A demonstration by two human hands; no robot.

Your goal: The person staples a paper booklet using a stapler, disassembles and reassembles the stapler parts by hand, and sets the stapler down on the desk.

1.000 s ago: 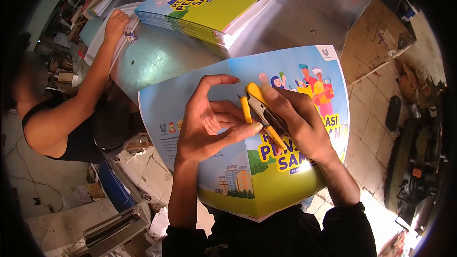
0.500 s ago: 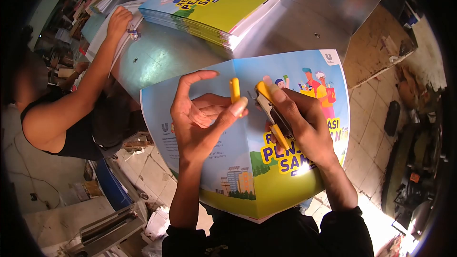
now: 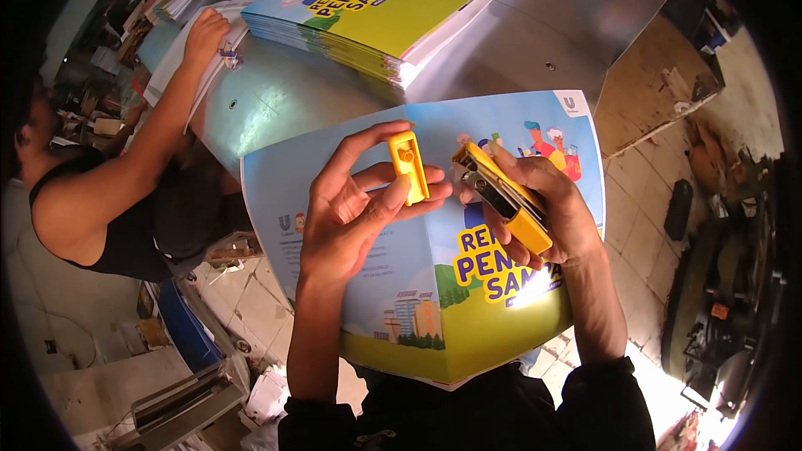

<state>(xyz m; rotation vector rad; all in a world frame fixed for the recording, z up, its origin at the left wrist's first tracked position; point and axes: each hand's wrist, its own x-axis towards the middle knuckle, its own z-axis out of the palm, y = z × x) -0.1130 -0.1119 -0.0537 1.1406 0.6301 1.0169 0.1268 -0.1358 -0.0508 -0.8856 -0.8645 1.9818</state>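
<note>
Between its thumb and fingers, my left hand [image 3: 359, 200] holds a small yellow plastic piece [image 3: 408, 169] upright, its hollow side showing. My right hand [image 3: 555, 200] is closed around a yellow stapler [image 3: 505, 196] whose metal inner part is exposed. A gap separates the yellow piece from the stapler. Under both hands lies an opened printed cover [image 3: 476, 347], blue and green, with a fold down its middle. Part of its lettering is hidden by my right hand.
A stack of matching booklets [image 3: 368, 8] lies on the metal table [image 3: 292, 100]. At the left, a co-worker [image 3: 109, 192] rests a hand on white sheets [image 3: 171, 63]. Dark machinery [image 3: 718, 301] stands at the right. A wooden board [image 3: 656, 75] juts out beyond the table.
The yellow piece has come away from the stapler, and my left hand has turned its hollow side into view. My right hand has tilted the stapler and moved slightly right.
</note>
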